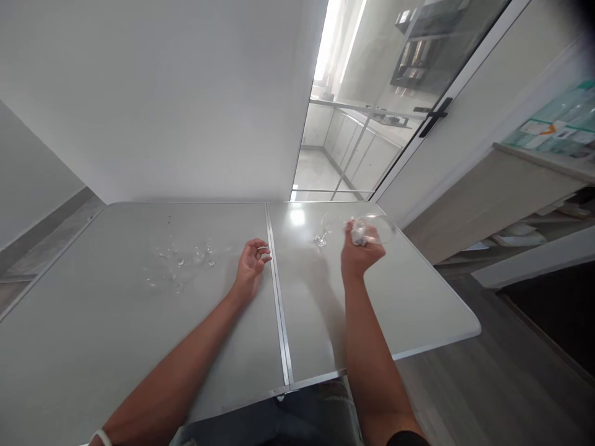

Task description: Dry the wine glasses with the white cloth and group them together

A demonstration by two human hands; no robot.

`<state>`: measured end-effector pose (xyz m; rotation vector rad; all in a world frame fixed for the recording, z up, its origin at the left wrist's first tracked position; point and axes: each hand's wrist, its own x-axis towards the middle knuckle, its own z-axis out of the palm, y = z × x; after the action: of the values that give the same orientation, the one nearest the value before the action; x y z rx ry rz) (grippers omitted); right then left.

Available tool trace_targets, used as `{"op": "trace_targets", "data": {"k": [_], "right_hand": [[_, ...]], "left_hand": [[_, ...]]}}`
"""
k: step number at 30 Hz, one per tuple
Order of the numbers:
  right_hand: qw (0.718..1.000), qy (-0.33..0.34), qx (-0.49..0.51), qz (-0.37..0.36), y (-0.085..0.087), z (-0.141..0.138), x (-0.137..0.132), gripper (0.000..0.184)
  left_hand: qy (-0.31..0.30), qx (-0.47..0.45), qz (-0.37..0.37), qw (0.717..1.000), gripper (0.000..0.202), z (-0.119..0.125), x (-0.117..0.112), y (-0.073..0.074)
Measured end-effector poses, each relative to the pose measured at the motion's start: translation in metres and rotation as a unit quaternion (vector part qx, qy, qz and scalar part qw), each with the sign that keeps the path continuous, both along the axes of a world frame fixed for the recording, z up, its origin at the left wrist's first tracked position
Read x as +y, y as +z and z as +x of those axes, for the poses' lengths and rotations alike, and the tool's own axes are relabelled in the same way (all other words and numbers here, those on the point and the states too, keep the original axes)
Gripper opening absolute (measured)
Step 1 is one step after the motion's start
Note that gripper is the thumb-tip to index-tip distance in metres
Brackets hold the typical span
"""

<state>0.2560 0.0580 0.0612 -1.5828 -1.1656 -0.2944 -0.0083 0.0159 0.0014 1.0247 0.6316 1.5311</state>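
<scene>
My right hand [361, 253] is raised over the right part of the table, its fingers closed around a clear stemmed glass [382, 229]. Motion blurs this glass, and its wide round end sticks out to the right of the fist. Just left of it, another clear stemmed glass [320, 240] rests on the tabletop, its upper part faint. My left hand [252, 263] holds nothing; its loosely bent fingers are apart, close to the table's centre seam. Farther left lies a group of several clear glasses [181, 262], too transparent to make out singly.
The pale folding table [232, 347] has a metal seam [279, 303] across its middle. A white wall [186, 105] borders its far edge. A glazed door with a black handle [434, 116] is beyond, and shelves [506, 186] with packed bottles [558, 124] stand at the right.
</scene>
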Motion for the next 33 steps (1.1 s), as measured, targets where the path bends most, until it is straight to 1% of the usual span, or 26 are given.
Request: {"op": "trace_targets", "data": {"k": [2, 3, 5, 8, 11, 16, 28, 33], "right_hand": [[0.997, -0.078, 0.014, -0.024, -0.005, 0.029, 0.012, 0.036], [0.994, -0.095, 0.014, -0.053, -0.009, 0.041, 0.017, 0.035], [0.987, -0.086, 0.012, -0.133, -0.020, 0.057, 0.025, 0.031], [0.969, -0.045, 0.012, -0.244, -0.037, 0.063, 0.033, 0.022], [0.952, -0.041, 0.007, -0.302, -0.048, 0.060, 0.038, 0.022], [0.946, -0.054, 0.012, -0.320, -0.057, 0.057, 0.045, 0.022], [0.940, -0.082, 0.029, -0.329, -0.066, 0.060, 0.052, 0.025], [0.940, -0.090, 0.036, -0.328, -0.072, 0.062, 0.055, 0.022]], "left_hand": [[-0.001, -0.007, -0.005, 1.000, 0.053, 0.000, 0.000, 0.000], [0.000, -0.010, -0.010, 1.000, 0.050, 0.001, 0.000, 0.000], [0.001, -0.012, -0.021, 1.000, 0.046, 0.001, 0.001, 0.000], [-0.005, -0.013, -0.028, 0.999, 0.043, 0.002, 0.002, -0.002], [-0.012, -0.017, -0.026, 0.999, 0.042, 0.002, 0.003, -0.004], [-0.022, -0.015, -0.027, 0.999, 0.037, 0.001, 0.003, -0.006], [-0.023, -0.012, -0.033, 0.999, 0.034, 0.002, 0.003, -0.009], [-0.026, -0.009, -0.028, 0.999, 0.033, 0.001, 0.004, -0.012]]}}
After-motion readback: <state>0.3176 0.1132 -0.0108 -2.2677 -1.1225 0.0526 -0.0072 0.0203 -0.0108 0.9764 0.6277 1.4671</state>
